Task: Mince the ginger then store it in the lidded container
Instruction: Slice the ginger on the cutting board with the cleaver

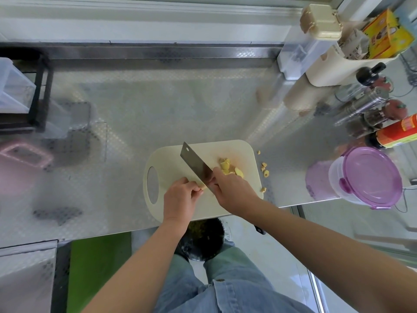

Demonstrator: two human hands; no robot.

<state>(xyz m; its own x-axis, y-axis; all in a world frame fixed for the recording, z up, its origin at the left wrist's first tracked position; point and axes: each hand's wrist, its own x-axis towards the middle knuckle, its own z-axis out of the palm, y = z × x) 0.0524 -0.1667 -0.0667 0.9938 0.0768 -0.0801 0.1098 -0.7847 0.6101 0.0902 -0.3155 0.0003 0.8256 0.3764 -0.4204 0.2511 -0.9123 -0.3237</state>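
Note:
On the cream cutting board [239, 152] lies a small heap of cut yellow ginger [226, 166]. My right hand [233, 192] grips a cleaver [195, 162] by its handle, blade slanting up-left over the board. My left hand [180, 199] pinches a small ginger piece [203, 187] right against the blade's lower edge. A few ginger bits [265, 170] lie off the board on the steel counter to the right. The clear container with a purple clip lid [370, 177] stands at the counter's right edge, closed.
Bottles, a red can [399, 132] and a steel grinder [363, 105] crowd the right back. A cream holder [338, 62] with packets stands behind them. A black rack [39, 93] and pink basket [27, 155] sit at left. A black bin [203, 239] is below the counter edge.

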